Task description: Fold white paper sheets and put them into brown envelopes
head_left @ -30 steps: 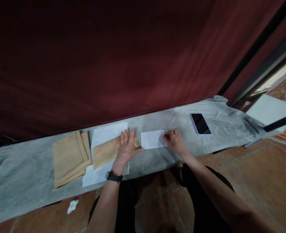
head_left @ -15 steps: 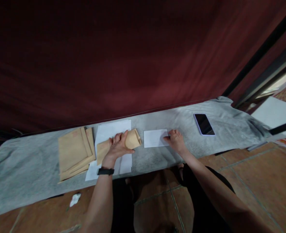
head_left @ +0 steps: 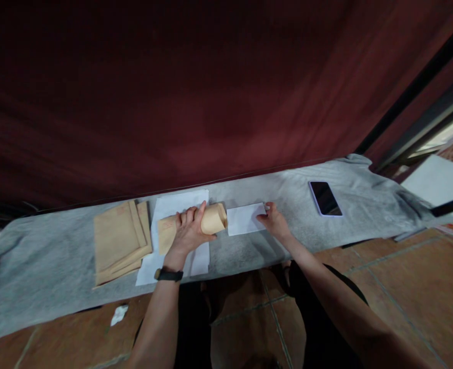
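My left hand (head_left: pixel 189 228) is curved over a brown paper envelope (head_left: pixel 213 219), thumb and fingers gripping its sides so that its right end bulges into an opening. Beneath the envelope lie white paper sheets (head_left: pixel 180 201). My right hand (head_left: pixel 275 221) pinches the right end of a folded white paper (head_left: pixel 245 219) between thumb and fingers. The paper's left edge is right by the envelope's mouth; whether it has entered cannot be made out.
A stack of brown envelopes (head_left: pixel 121 238) lies left of the sheets. A phone (head_left: pixel 325 198) rests on the right of the grey cloth-covered bench (head_left: pixel 57 261). Behind it hangs a dark red curtain (head_left: pixel 226 113). A crumpled white scrap (head_left: pixel 119 314) is on the tiled floor.
The envelope has moved slightly right and its mouth bulges wider under my left hand. My right hand has lifted and tilted the white paper a little, its left edge now close to the mouth.
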`<state>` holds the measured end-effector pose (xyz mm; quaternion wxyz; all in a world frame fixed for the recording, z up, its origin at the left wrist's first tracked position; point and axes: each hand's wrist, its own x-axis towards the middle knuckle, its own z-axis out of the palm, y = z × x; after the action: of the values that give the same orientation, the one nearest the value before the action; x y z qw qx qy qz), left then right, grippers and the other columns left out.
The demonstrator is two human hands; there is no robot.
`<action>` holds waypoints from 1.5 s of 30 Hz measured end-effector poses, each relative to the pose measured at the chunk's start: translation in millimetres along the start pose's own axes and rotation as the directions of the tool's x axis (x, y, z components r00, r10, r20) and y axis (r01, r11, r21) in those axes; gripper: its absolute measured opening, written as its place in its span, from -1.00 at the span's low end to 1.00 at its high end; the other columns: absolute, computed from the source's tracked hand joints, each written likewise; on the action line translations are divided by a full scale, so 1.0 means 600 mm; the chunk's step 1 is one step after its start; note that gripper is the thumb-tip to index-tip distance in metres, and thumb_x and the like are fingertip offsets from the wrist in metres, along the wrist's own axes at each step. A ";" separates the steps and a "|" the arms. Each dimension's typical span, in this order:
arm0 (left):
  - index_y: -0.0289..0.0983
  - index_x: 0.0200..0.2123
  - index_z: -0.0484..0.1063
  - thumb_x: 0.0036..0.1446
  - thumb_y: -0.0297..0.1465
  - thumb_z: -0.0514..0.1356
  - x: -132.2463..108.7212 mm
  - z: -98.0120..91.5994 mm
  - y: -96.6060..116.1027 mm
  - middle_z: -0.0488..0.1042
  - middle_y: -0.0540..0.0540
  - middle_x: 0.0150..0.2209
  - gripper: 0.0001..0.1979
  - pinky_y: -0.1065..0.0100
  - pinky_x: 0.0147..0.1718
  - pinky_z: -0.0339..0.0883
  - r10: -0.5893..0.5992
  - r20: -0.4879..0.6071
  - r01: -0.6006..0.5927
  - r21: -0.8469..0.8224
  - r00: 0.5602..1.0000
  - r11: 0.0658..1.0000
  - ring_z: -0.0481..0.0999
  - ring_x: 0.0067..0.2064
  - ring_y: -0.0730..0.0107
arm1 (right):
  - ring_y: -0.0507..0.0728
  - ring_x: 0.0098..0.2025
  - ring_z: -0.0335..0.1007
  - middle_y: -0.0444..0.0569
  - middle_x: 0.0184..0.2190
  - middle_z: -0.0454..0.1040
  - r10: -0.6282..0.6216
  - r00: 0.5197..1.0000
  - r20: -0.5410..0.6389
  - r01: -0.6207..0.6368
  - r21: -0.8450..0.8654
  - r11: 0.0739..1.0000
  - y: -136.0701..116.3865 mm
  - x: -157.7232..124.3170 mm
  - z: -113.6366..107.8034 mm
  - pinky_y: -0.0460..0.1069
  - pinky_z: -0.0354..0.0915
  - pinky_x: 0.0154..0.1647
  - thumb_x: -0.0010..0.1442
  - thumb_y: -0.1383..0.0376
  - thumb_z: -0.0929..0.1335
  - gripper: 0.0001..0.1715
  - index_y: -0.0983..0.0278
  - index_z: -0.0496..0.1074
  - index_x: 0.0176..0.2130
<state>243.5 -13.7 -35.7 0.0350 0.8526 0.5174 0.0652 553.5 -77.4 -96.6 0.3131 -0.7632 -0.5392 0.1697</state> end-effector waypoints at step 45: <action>-0.19 0.48 -0.23 -0.09 -0.11 0.46 0.004 0.001 0.027 0.19 -0.36 0.31 0.24 -0.31 0.36 -0.31 0.058 -0.126 -0.059 -0.005 0.990 0.998 0.09 0.39 -0.19 | 0.15 -0.40 0.35 -0.13 -0.53 0.40 -0.168 0.984 0.063 0.122 0.451 0.884 -0.012 0.033 -0.061 -0.01 0.32 -0.37 0.16 0.00 0.37 -0.65 0.17 0.35 -0.47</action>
<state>258.9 -19.0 -33.9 0.0043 0.8615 0.4929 0.1219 577.4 -68.2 -63.2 0.4636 -0.6194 -0.5567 0.3026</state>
